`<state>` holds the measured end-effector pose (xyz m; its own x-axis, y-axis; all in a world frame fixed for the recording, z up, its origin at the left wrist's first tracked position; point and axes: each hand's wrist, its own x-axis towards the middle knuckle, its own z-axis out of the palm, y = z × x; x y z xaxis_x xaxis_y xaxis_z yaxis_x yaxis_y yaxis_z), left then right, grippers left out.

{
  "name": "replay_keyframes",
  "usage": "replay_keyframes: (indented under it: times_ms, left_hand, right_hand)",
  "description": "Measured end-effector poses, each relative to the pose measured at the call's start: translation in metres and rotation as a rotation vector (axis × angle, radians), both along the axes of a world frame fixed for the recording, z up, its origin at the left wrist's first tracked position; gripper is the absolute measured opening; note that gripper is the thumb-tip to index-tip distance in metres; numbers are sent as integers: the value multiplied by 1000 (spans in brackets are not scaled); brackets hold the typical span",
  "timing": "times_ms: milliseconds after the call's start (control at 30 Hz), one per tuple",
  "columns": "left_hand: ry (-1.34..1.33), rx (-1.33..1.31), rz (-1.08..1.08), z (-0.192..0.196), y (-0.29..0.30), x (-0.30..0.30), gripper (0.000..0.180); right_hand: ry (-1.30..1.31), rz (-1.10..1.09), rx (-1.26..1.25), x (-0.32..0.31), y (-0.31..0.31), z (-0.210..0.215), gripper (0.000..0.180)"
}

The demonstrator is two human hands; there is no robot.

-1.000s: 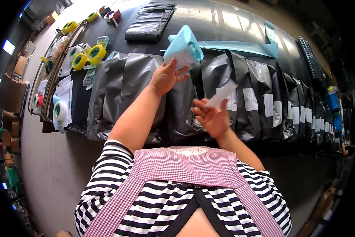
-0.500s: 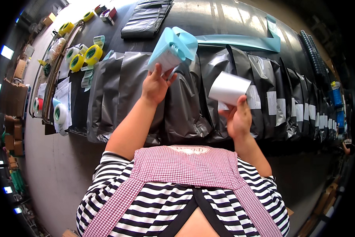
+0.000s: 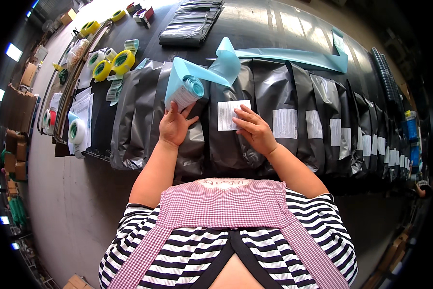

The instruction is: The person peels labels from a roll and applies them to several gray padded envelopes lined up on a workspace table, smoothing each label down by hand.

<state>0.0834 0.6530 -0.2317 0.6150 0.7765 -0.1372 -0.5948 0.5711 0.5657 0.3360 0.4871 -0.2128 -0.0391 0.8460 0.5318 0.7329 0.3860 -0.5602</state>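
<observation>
My left hand [image 3: 174, 127] is closed around a roll of printed white labels on light blue backing [image 3: 185, 94]. Its loose blue backing strip [image 3: 226, 62] loops up from the roll and trails right across the tabletop. A white printed label [image 3: 226, 115] lies against the front of a black plastic bag [image 3: 228, 149] in the middle of the row. On that label's right side rest the outstretched fingers of my right hand [image 3: 257, 131]. The right thumb is mostly hidden. Just right of this hand, another black bag [image 3: 276, 86] carries a similar label [image 3: 285, 124].
More labelled black bags [image 3: 329, 103] stretch away to the right. Flat black bags [image 3: 190, 24] lie stacked at the back. Yellow tape rolls [image 3: 123, 61], a white tape roll [image 3: 75, 131] and paper sheets [image 3: 84, 108] sit on the left, beside a metal rack [image 3: 69, 103].
My right hand has moved left and laid the white label, earlier curled in its fingers, onto a bag. My left hand with the label roll has moved down and slightly left.
</observation>
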Motion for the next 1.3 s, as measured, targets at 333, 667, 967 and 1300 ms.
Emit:
replay_keyframes:
  times_ms: [333,667,967,1300]
  left_hand:
    - [72,-128,-111,-9,-87,35,60]
    - [-140,-55,-72,6,-62,-6,66]
    - [-100,16,86,24,-42,-19,68]
    - [-187,117,225,51,-16,-45,61]
  right_hand:
    - [1095,-142,49,4,1,10,32]
    - [1098,-5,3,12,-7,16,38]
    - [-25,76,-3,-9,1,6,40]
    - [-417,-18,-511,-41,-7,44,41]
